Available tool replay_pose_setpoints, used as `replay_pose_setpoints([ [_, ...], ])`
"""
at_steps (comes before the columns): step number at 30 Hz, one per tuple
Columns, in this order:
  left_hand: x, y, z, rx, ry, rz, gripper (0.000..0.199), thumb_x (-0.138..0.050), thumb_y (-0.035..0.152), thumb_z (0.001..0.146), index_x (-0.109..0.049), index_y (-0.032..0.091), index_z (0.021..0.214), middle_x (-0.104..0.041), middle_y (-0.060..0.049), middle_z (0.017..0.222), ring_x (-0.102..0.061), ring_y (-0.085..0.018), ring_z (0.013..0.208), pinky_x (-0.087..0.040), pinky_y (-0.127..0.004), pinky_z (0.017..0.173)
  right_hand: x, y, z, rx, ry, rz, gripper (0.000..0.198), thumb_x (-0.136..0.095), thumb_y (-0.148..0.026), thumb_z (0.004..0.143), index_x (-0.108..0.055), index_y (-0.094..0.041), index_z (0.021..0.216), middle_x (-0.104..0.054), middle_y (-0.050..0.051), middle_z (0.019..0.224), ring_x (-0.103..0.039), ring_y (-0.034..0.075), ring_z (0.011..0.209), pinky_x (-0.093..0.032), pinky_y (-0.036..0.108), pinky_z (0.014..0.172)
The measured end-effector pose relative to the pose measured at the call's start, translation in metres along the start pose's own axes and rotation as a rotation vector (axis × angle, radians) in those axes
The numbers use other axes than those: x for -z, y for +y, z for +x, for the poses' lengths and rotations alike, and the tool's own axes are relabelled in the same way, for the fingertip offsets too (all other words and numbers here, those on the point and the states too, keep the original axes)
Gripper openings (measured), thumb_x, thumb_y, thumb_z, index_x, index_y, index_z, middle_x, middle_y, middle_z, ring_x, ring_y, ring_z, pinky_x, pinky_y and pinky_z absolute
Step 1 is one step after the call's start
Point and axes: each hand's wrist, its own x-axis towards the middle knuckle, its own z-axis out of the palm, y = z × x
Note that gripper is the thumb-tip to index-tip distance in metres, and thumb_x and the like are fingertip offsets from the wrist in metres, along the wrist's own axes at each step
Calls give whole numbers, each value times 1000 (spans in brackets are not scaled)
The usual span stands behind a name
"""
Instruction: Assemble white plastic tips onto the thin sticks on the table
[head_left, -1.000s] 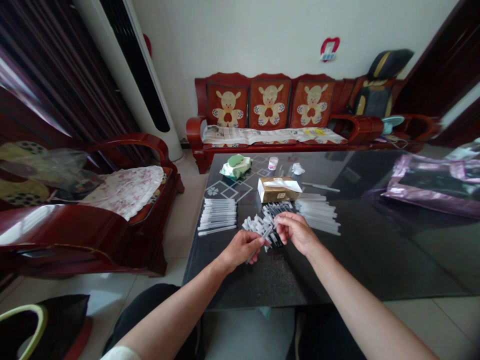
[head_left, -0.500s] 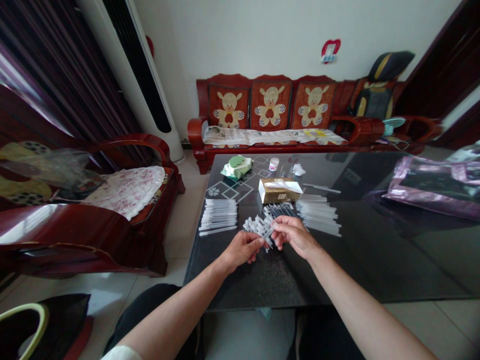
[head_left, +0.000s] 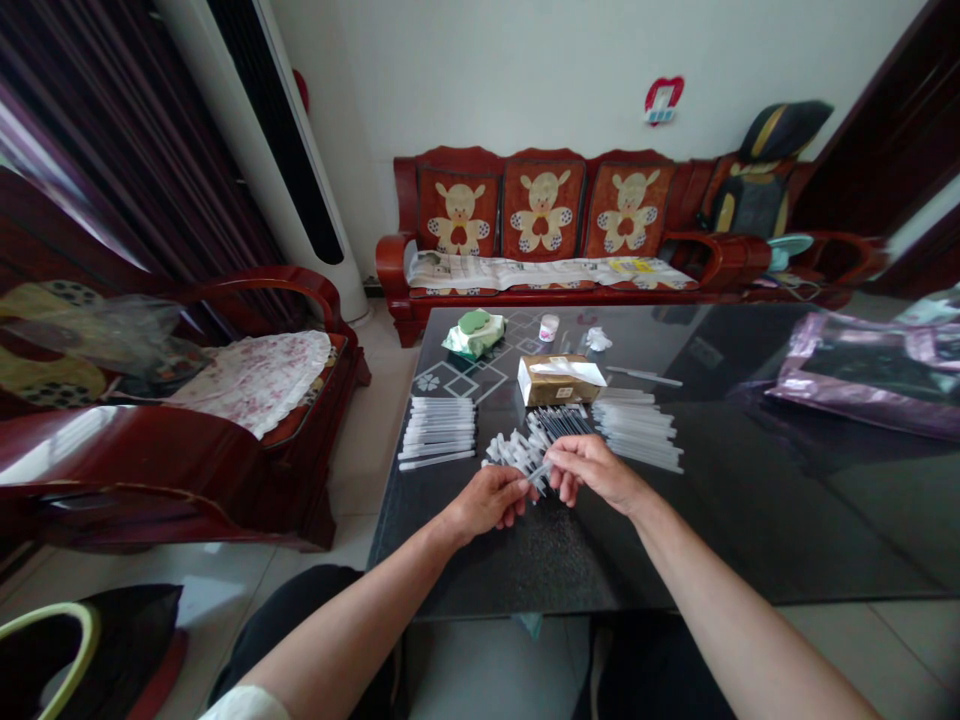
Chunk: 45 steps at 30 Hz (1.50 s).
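Clock bearings are taken from the gap between the hands, with twelve o'clock pointing away from the person. The glossy black rectangular counter (head_left: 720,530) has its near edge at six o'clock, well apart from the hands, and its left edge at nine o'clock; the broader run of surface extends toward three o'clock. A purple-bordered plastic bag (head_left: 795,365) lies well off, between two and three o'clock. The gold-and-white cardboard tissue box (head_left: 559,384) stands at twelve o'clock and limits travel that way.

A row of frosted white plastic barrels (head_left: 637,432) lies at two o'clock, nearer the right hand. A row of clear pens with white ends (head_left: 438,434) lies at ten o'clock, nearer the left hand. Both rows point roughly from nine to three o'clock.

The left hand (head_left: 491,500) is closed, thumb against forefinger, gripping the lower end of the work piece. The right hand (head_left: 589,470) is closed in a fingertip pinch at its upper end.

A heap of short white plastic caps (head_left: 511,447) sits just beyond, at eleven o'clock. A bundle of thin black refills (head_left: 559,421) lies between twelve and one.

The slim translucent plastic tube (head_left: 538,473) spans the hands, its long axis running roughly from eight to two o'clock. Its lower end is hidden by the left hand; whether a cap sits at the upper end is too small to tell.
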Motion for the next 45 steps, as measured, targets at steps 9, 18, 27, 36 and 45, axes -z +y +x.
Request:
replay_pose_setpoints([
  [9,-5,-6,4,-96,221,198,44,-44,47,88,-71,12,83,-49,2,52,-38,-8,47,-27,-19,46,-25,15,2,51,224,147,34,-62,-46,79,-59,-12,77,-62,1,58,-56,11,38,-46,21,33],
  [18,-10,1,-1,-157,346,374,41,-44,36,89,-55,14,56,-45,4,49,-37,-8,48,-26,-20,50,-41,18,3,72,318,160,39,-60,-50,79,-57,-13,67,-59,0,53,-51,9,33,-41,19,27],
  [27,-16,8,-7,-241,414,678,34,-41,26,91,-51,16,59,-46,2,55,-39,-9,54,-27,-22,56,-41,14,-3,-1,330,145,38,-61,-48,77,-55,-14,64,-56,-2,47,-48,9,29,-40,19,25],
  [36,-18,4,-1,-197,347,333,30,-38,36,92,-54,19,73,-59,0,59,-52,-11,48,-37,-22,53,-36,8,-2,-21,328,108,41,-56,-55,80,-56,-15,79,-62,1,55,-57,12,36,-46,22,31],
  [45,-3,-3,6,-156,457,-463,38,-58,51,80,-44,18,95,-71,-10,86,-69,-23,79,-51,-36,74,-48,26,-1,-112,71,-210,39,-53,-50,82,-56,-13,69,-64,3,58,-57,11,39,-44,18,33],
])
